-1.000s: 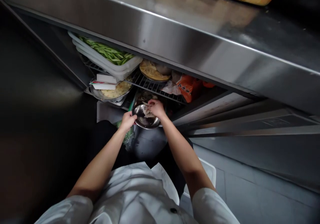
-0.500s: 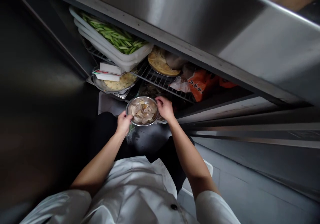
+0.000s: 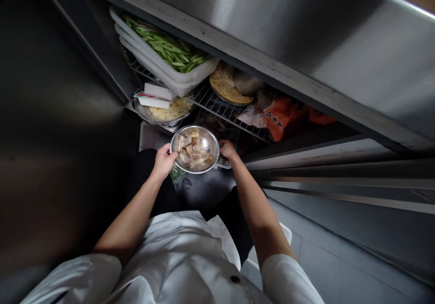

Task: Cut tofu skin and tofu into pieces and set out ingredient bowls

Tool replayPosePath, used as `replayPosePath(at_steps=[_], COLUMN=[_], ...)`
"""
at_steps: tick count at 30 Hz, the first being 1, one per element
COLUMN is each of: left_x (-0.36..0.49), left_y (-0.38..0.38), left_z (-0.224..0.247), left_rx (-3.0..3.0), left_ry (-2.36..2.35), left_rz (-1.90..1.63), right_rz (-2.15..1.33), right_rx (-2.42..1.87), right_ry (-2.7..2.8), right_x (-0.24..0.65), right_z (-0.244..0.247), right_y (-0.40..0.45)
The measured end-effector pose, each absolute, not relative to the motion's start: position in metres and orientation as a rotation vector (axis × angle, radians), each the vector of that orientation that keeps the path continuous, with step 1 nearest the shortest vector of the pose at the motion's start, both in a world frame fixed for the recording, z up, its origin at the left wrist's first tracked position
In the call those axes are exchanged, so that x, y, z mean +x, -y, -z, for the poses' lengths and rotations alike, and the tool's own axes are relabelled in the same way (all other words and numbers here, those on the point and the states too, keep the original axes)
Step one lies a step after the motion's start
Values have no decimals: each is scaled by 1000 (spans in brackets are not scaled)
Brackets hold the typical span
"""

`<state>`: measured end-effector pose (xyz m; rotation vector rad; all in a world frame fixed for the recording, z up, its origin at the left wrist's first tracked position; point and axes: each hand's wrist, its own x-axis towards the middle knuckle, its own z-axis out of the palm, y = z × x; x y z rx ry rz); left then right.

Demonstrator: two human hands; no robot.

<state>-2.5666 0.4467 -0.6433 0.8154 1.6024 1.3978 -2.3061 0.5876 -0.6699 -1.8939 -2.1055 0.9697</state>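
A round metal bowl (image 3: 207, 137) with pale, wet-looking slices of food (image 3: 193, 152) in it is held up in front of the open fridge cabinet. My left hand (image 3: 164, 161) grips the bowl's left rim, thumb on the near edge. At the right rim is my right hand (image 3: 228, 150), its fingers bent against the bowl and partly hidden by it. I cannot make out exactly what the food is. Behind and below the bowl, a dark container (image 3: 222, 160) shows only in part.
White trays (image 3: 152, 70) of cut green vegetables (image 3: 170, 45) sit on a wire shelf (image 3: 217, 107). Also inside are a covered dish (image 3: 171, 111) with white boxes (image 3: 157, 96), a plate of yellowish food (image 3: 227, 86) and an orange bag (image 3: 280, 118). A steel counter front overhangs them.
The bowl looks larger and is tilted differently, showing more bare metal on its right. My right hand sits lower beside the rim. The view has shifted slightly.
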Motion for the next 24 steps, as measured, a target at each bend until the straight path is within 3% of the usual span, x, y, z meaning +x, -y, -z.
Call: replayPosePath(at_steps=[4, 8, 13, 20, 24], left_x=[-2573, -2560, -2536, -2551, -2565], left_y=[-445, -447, -450, -447, -445], left_z=[653, 662, 667, 656, 639], left_rx=[900, 873, 759, 445, 622], left_ry=[-1585, -1543, -1475, -1375, -1396], left_rz=[-1300, -1316, -1344, -1373, -1519], right_rz=[-887, -899, -1007, -591, -728], right_rx=[-1876, -1566, -1315, -1774, -2048], right_ry=[1975, 1868, 2090, 2050, 2435], right_x=[-2291, -2302, -2329, -2293, -2292], right_z=[647, 615, 595, 620, 646], right_y=[-576, -548, -523, -546, -552])
